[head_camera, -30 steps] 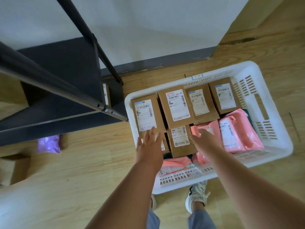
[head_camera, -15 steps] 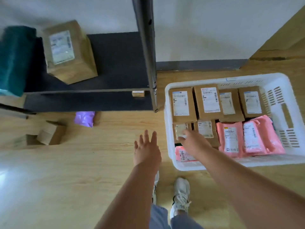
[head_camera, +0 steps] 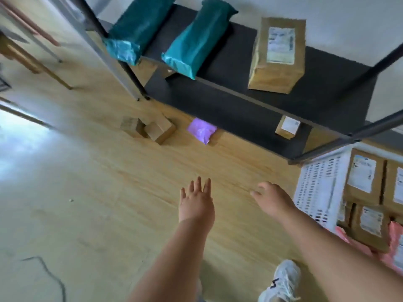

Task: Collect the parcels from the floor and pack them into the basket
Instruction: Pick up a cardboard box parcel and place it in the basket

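The white basket [head_camera: 318, 190] stands at the right edge, packed with brown boxes [head_camera: 362, 177] and pink mailers [head_camera: 392, 247]. On the wooden floor ahead lie two small brown boxes [head_camera: 160, 129], [head_camera: 132, 125] and a purple parcel [head_camera: 201, 130] at the foot of the shelf. My left hand [head_camera: 196, 201] reaches forward over the floor with fingers straight, holding nothing. My right hand [head_camera: 271, 200] hovers just left of the basket, fingers loosely bent and empty.
A dark metal shelf [head_camera: 250, 92] fills the upper right, carrying two teal parcels [head_camera: 196, 38], a large brown box [head_camera: 277, 55] and a small box [head_camera: 287, 127] on its lowest level. Table legs [head_camera: 39, 62] stand at upper left. My shoes [head_camera: 281, 280] are below.
The view has swung left, away from the basket. Both hands have left the basket and now reach over the floor toward the parcels by the shelf.
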Action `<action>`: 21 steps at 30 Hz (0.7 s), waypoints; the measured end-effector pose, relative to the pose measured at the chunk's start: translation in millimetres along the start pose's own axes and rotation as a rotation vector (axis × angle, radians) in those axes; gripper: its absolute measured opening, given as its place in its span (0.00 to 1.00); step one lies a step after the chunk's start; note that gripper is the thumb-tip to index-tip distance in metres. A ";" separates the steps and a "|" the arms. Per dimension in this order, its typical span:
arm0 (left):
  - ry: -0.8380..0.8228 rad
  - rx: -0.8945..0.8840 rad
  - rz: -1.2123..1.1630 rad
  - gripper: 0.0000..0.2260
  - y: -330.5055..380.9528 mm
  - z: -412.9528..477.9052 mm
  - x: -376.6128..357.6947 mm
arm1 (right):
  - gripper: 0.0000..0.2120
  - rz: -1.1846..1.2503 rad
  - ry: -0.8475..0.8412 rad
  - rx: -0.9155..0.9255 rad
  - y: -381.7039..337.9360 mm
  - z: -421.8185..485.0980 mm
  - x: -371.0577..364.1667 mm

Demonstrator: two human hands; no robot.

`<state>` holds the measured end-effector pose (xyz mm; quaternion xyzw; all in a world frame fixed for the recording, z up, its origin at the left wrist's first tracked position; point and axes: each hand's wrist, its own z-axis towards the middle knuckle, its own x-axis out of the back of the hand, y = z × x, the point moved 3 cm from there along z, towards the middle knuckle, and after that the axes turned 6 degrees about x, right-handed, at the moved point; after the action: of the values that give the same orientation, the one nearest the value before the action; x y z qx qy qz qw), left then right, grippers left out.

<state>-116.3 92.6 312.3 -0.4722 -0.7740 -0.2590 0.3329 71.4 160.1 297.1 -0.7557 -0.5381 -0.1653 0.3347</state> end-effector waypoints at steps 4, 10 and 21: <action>0.000 0.089 -0.024 0.26 -116.4 7.3 26.4 | 0.23 -0.028 -0.064 0.055 -103.4 7.0 -60.4; -0.010 0.176 -0.112 0.25 -219.5 32.5 47.3 | 0.24 -0.091 -0.095 0.112 -211.4 20.1 -107.9; -0.037 0.263 -0.351 0.25 -272.4 147.6 87.9 | 0.26 -0.113 -0.069 0.105 -313.9 129.1 -97.2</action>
<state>-431.6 132.9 260.5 -0.2875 -0.8773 -0.2009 0.3274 -268.6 241.8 247.5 -0.7108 -0.5991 -0.1292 0.3453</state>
